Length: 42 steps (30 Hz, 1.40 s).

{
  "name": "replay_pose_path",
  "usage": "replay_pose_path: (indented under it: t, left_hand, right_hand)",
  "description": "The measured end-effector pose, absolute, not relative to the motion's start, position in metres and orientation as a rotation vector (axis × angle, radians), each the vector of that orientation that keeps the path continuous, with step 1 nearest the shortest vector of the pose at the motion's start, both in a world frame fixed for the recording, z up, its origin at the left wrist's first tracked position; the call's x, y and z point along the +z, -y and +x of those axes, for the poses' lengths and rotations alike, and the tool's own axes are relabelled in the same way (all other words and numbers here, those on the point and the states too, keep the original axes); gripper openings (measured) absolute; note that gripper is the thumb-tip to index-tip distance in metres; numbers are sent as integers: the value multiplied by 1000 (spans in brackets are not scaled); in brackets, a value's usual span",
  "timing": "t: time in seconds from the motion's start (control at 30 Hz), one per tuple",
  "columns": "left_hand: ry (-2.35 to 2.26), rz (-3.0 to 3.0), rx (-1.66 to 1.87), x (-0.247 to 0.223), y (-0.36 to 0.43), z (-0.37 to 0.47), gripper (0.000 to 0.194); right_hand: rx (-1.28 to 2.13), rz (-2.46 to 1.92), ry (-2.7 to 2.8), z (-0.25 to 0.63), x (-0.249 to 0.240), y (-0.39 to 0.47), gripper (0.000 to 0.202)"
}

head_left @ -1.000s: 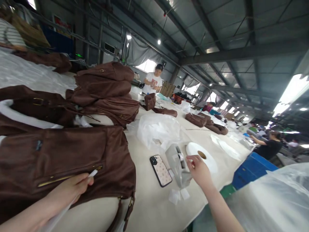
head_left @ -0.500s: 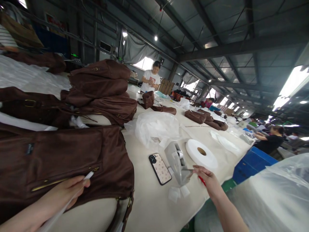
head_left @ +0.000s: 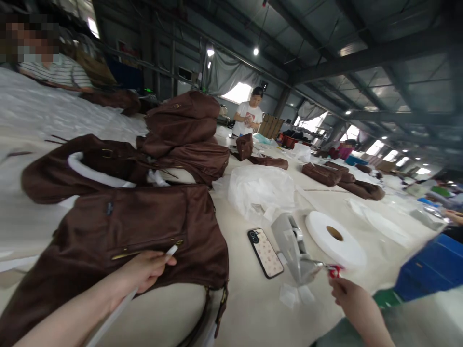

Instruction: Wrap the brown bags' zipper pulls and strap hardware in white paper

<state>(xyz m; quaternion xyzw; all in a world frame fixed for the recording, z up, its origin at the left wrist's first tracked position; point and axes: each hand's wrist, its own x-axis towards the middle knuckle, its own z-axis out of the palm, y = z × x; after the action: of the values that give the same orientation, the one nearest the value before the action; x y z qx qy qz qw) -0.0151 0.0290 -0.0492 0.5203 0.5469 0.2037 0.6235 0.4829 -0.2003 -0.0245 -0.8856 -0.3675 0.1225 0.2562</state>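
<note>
Left of one phone [head_left: 265, 254], the left hand [head_left: 147, 271] pinches one strip [head_left: 172, 250]; right of it, the right hand [head_left: 342, 289] half-curls by one blurred handle [head_left: 334, 271], hold unclear.

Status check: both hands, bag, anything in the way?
Left hand pinching white strip over bag zip. Right hand at red-handled scissors, grip unclear. Bag flat on table. Phone, tape dispenser between hands.

One phone [head_left: 265, 253]; one tape dispenser [head_left: 292, 250]; one large white roll [head_left: 346, 248] — one red-handled tool [head_left: 334, 272]
</note>
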Motion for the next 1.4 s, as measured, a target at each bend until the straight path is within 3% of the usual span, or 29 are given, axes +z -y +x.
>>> replay_pose_path:
  t: [0.13,0.33,0.5,0.7,1.07,1.27,1.4]
  left_hand:
    - [-1165,1270,356,-42,-28,-11,52]
    - [-1263,1363,398,-41,-17,-8,33]
    - [-1285,1479,428,-40,-16,-11,22]
    - [-1291,1827,334,-26,-21,-10,28]
    - [-1298,1790,359,-20,-20,-9,43]
    - [-1243,1216,536,-34,-21,-4,39]
    - [-1052,830,366,-33,-21,-7,37]
  right_hand:
    - [250,-2196,1023,436,-9,168,34]
    - [895,-1538,1408,246,10,54,40]
    - [1370,-1211,1338,153,-12,-3,39]
    - [1524,-1240,1286,142,-42,-9,37]
    - [1538,-1420,1382,147,-45,-11,23]
    - [1711,-1310,1330,155,-41,-3,37]
    - [1727,-1307,1318,151,-48,-4,34]
